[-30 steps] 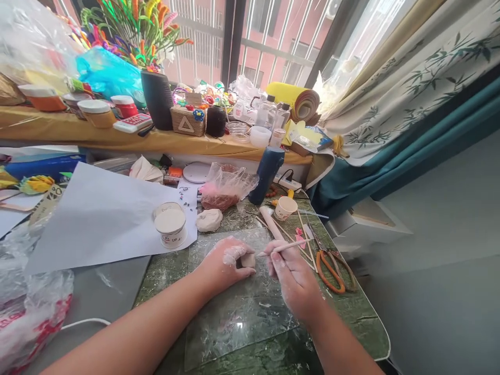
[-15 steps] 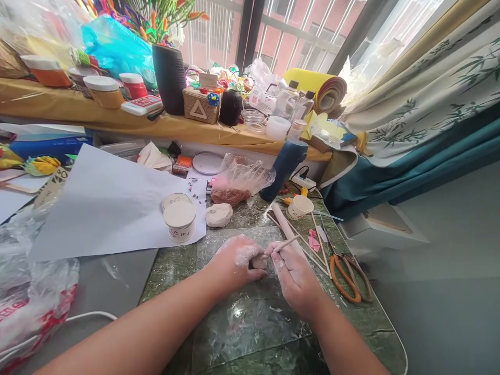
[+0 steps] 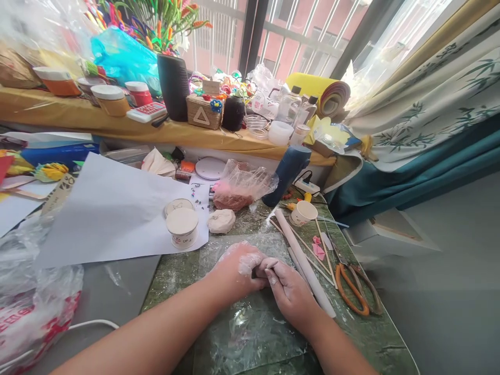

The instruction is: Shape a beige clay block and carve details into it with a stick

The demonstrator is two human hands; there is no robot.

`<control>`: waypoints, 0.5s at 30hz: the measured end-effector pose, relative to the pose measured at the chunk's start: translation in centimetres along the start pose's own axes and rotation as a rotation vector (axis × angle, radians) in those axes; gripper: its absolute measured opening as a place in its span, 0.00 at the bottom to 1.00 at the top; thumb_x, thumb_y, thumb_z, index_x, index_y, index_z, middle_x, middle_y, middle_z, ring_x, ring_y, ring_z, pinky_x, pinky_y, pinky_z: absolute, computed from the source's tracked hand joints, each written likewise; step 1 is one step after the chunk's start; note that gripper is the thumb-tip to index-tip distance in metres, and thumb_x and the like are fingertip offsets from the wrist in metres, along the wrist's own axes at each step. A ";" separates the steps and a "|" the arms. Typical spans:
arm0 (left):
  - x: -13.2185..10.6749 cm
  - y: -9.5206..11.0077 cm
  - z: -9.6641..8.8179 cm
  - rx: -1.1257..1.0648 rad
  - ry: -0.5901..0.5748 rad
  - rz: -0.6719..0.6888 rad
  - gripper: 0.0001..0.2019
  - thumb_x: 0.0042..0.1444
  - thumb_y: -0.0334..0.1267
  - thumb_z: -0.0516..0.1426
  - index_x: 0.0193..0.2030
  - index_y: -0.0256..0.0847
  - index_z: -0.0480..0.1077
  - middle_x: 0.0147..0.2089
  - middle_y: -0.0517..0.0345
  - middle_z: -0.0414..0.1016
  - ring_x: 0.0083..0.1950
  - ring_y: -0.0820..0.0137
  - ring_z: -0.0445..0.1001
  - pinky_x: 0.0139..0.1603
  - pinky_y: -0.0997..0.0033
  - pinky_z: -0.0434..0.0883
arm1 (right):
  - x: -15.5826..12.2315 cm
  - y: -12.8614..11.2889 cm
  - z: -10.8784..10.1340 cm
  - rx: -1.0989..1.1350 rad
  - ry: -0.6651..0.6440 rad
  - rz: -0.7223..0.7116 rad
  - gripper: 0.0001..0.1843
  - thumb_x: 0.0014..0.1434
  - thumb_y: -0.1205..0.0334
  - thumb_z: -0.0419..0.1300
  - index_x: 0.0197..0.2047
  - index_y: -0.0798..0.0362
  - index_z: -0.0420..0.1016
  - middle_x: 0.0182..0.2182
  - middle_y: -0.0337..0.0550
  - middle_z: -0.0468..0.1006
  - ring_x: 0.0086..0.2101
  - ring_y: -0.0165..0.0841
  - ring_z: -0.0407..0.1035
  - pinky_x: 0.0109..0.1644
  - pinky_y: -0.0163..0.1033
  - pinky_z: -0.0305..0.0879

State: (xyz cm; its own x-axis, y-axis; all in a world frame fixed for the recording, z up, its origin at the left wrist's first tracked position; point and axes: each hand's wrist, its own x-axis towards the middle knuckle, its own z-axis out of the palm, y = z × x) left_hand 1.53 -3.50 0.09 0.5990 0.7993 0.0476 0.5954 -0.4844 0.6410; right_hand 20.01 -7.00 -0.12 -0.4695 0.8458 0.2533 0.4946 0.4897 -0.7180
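My left hand, dusted white, is curled on a clear plastic sheet that lies over the green table top. In the earlier frames it held a small pale clay piece; that piece is now hidden under the fingers. My right hand presses against it from the right with its fingers pinched together. What they pinch is hidden. The thin stick is not visible now. A white rolling pin lies just right of my right hand.
Orange-handled scissors and thin sticks lie at the right, near the table edge. Behind my hands are a pale clay lump, a lidded tub, a paper cup, a bag of reddish clay and a dark bottle. White paper covers the left.
My right hand has closed in against my left hand. The thin stick that stuck out of it is no longer visible, and the clay piece is now covered.
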 end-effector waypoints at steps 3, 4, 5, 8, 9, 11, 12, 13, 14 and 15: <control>-0.6 0.2 0.1 0.030 0.047 0.013 0.08 0.55 0.45 0.63 0.35 0.45 0.72 0.37 0.60 0.78 0.42 0.63 0.74 0.45 0.65 0.64 | -0.4 -0.9 -0.7 -0.022 0.055 0.006 0.09 0.71 0.60 0.53 0.47 0.46 0.74 0.41 0.44 0.79 0.44 0.39 0.75 0.50 0.41 0.71; -0.7 0.2 0.2 0.029 0.049 0.032 0.10 0.56 0.48 0.63 0.38 0.46 0.73 0.40 0.60 0.79 0.44 0.62 0.74 0.46 0.65 0.64 | -0.5 -1.3 -1.0 -0.028 0.087 0.003 0.09 0.70 0.58 0.55 0.49 0.45 0.75 0.44 0.45 0.79 0.46 0.40 0.74 0.52 0.42 0.71; -0.9 0.2 0.3 0.022 0.037 0.054 0.12 0.56 0.50 0.64 0.41 0.47 0.74 0.41 0.60 0.79 0.45 0.62 0.75 0.47 0.64 0.64 | -0.6 -1.7 -1.4 -0.020 0.116 0.008 0.11 0.69 0.56 0.57 0.52 0.45 0.76 0.48 0.46 0.78 0.50 0.42 0.74 0.55 0.43 0.70; -1.0 -0.1 0.5 0.014 0.022 0.072 0.14 0.57 0.52 0.64 0.44 0.48 0.74 0.41 0.61 0.80 0.44 0.64 0.75 0.46 0.65 0.64 | -0.6 -2.7 -1.9 0.150 0.155 0.084 0.13 0.69 0.54 0.58 0.53 0.44 0.77 0.49 0.47 0.79 0.50 0.43 0.74 0.55 0.44 0.71; -1.0 -0.3 0.6 0.019 0.014 0.078 0.13 0.58 0.52 0.63 0.41 0.47 0.74 0.40 0.61 0.79 0.43 0.64 0.75 0.45 0.65 0.64 | -0.5 -3.0 -1.8 0.255 0.154 0.119 0.12 0.69 0.53 0.57 0.50 0.45 0.78 0.45 0.47 0.79 0.47 0.43 0.75 0.52 0.43 0.73; -0.9 -0.6 0.8 0.042 0.002 0.082 0.15 0.59 0.54 0.61 0.35 0.45 0.72 0.38 0.62 0.79 0.41 0.66 0.75 0.42 0.65 0.63 | -0.1 -3.3 -1.2 0.501 0.180 0.172 0.14 0.71 0.50 0.54 0.42 0.47 0.77 0.36 0.46 0.77 0.38 0.40 0.73 0.42 0.41 0.74; -0.8 -0.8 0.9 0.055 -0.004 0.082 0.16 0.59 0.55 0.61 0.33 0.45 0.71 0.36 0.62 0.78 0.40 0.66 0.74 0.41 0.65 0.62 | 0.2 -3.4 -0.6 0.619 0.210 0.177 0.18 0.71 0.47 0.52 0.37 0.48 0.75 0.32 0.45 0.74 0.35 0.39 0.71 0.38 0.40 0.72; -0.7 -0.9 0.9 0.063 -0.009 0.080 0.17 0.59 0.56 0.61 0.32 0.44 0.70 0.36 0.62 0.77 0.39 0.66 0.73 0.40 0.65 0.62 | 0.5 -3.5 0.0 0.716 0.243 0.166 0.21 0.71 0.44 0.52 0.32 0.49 0.72 0.29 0.43 0.70 0.32 0.37 0.68 0.34 0.40 0.70; -0.7 -1.0 1.0 0.065 -0.014 0.078 0.18 0.58 0.56 0.62 0.31 0.44 0.70 0.35 0.62 0.77 0.38 0.67 0.72 0.40 0.65 0.62 | 0.8 -3.5 0.6 0.780 0.276 0.143 0.24 0.70 0.41 0.52 0.29 0.49 0.69 0.27 0.41 0.66 0.30 0.36 0.64 0.32 0.39 0.67; -0.6 -1.0 1.0 0.058 -0.018 0.079 0.17 0.57 0.56 0.63 0.30 0.44 0.70 0.34 0.62 0.76 0.37 0.67 0.72 0.40 0.66 0.62 | 1.1 -3.5 1.2 0.808 0.310 0.117 0.26 0.68 0.39 0.53 0.27 0.49 0.66 0.26 0.39 0.63 0.28 0.35 0.62 0.30 0.39 0.65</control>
State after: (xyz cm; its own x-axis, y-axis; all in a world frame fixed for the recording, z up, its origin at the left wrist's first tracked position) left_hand 1.07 -3.87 -1.32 0.6548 0.7514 0.0819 0.5757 -0.5660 0.5901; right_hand 16.89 -8.07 1.90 -0.1696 0.9582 0.2304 -0.1978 0.1960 -0.9605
